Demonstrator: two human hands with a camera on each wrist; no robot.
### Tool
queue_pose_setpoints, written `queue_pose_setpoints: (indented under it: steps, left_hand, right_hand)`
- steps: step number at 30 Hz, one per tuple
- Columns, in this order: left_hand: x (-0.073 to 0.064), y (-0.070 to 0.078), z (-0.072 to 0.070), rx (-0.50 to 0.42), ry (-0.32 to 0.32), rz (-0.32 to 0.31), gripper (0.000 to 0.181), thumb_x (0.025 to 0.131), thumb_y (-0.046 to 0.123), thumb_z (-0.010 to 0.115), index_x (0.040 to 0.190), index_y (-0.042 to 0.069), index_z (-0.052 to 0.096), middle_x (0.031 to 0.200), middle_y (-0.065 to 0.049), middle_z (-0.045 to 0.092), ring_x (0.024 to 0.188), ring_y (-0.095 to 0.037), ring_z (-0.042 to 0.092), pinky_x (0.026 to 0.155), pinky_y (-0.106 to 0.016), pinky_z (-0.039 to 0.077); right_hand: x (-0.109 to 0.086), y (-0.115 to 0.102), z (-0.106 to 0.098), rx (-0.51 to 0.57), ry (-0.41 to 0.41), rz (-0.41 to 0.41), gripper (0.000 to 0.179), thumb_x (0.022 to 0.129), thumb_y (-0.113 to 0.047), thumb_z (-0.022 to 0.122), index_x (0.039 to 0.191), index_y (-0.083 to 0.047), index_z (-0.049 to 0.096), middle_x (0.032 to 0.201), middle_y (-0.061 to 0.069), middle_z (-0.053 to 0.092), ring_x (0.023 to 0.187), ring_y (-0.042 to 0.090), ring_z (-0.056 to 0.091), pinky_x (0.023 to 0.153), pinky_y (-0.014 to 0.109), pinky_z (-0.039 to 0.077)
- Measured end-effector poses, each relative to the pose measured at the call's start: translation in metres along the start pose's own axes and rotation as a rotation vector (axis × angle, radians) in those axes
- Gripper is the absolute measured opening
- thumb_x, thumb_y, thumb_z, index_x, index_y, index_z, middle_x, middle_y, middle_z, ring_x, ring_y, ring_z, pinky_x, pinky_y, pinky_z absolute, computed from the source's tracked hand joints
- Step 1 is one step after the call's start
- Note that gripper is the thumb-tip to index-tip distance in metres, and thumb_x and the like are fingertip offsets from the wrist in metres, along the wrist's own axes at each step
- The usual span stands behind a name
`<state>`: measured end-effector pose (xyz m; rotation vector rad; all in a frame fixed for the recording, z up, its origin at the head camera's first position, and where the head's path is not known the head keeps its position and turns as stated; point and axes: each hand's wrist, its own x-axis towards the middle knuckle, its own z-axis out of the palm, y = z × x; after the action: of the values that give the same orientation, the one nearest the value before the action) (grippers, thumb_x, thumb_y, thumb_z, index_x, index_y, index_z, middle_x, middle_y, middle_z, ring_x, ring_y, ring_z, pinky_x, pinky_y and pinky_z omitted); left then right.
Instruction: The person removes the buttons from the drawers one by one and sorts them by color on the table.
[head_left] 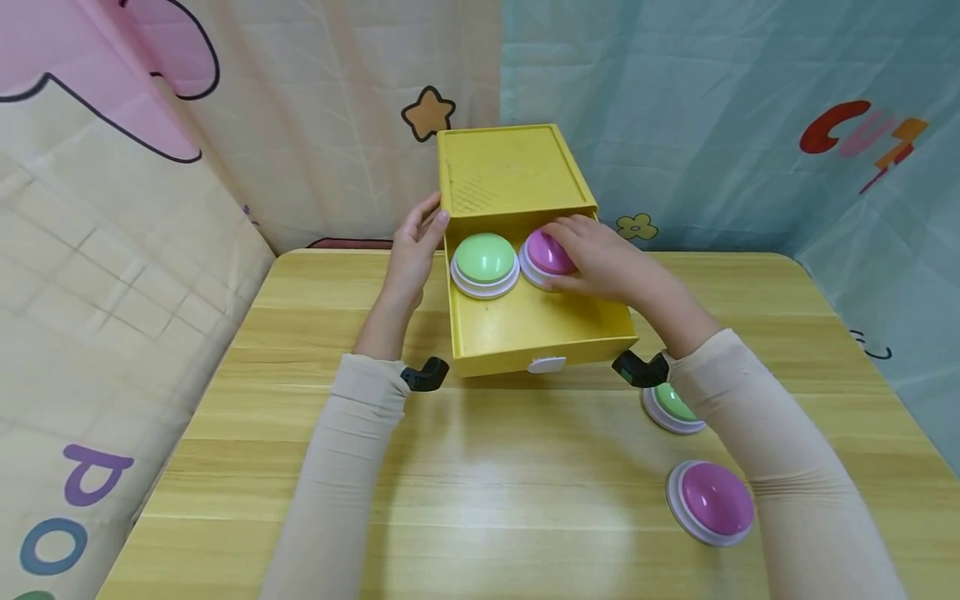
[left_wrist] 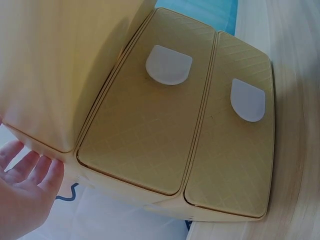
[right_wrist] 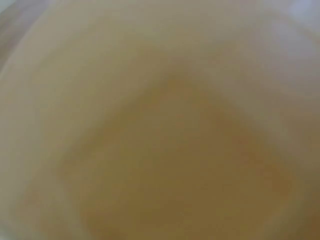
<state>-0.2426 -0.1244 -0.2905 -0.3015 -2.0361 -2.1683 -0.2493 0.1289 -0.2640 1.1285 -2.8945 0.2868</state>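
A yellow drawer cabinet (head_left: 510, 167) stands at the back of the table, its top drawer (head_left: 525, 325) pulled out. Inside that drawer, a green dome push button (head_left: 485, 258) with a white base sits on the left. Beside it is a pink dome push button (head_left: 547, 252), which my right hand (head_left: 603, 260) grips from the right, fingers over the dome and thumb low at the base. My left hand (head_left: 411, 254) rests its fingers against the cabinet's left side. In the left wrist view, those fingers (left_wrist: 37, 172) lie along the cabinet's edge. Yellow blur fills the right wrist view.
Two lower drawers with white handles (left_wrist: 169, 65) are closed. On the table (head_left: 495, 500) at the right lie another green button (head_left: 675, 404), partly behind my right sleeve, and another pink button (head_left: 716, 500). A printed curtain (head_left: 337, 108) hangs right behind the cabinet.
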Motion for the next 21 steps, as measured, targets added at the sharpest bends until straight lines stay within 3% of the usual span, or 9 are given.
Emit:
queue_pose_setpoints:
  steps: [7,12,21]
  left_hand:
    - [0.0,-0.001,0.0,-0.004,-0.002,0.005,0.047,0.094,0.019,0.048,0.137,0.005,0.035,0.139,-0.005,0.036,0.124,-0.015,0.036,0.098,-0.023,0.033]
    - [0.0,-0.002,0.0,-0.016,-0.004,0.008,0.047,0.094,0.019,0.047,0.137,0.004,0.035,0.14,-0.005,0.035,0.124,-0.016,0.036,0.098,-0.023,0.032]
    - [0.0,-0.001,0.0,-0.007,0.006,-0.007,0.047,0.094,0.021,0.048,0.137,0.007,0.035,0.14,-0.004,0.035,0.124,-0.015,0.036,0.099,-0.024,0.032]
  right_hand:
    - [-0.002,-0.004,-0.001,0.062,0.006,0.036,0.069,0.073,-0.034,0.074,0.124,0.0,0.043,0.121,0.018,0.041,0.11,0.032,0.036,0.093,0.044,0.035]
    - [-0.007,-0.006,-0.002,0.193,0.022,0.033,0.071,0.067,-0.031,0.079,0.122,0.001,0.047,0.12,0.018,0.039,0.106,0.03,0.039,0.088,0.041,0.041]
    - [-0.02,-0.006,-0.017,0.374,0.16,-0.036,0.068,0.062,-0.022,0.084,0.118,-0.002,0.051,0.115,0.011,0.041,0.102,0.024,0.042,0.084,0.039,0.044]
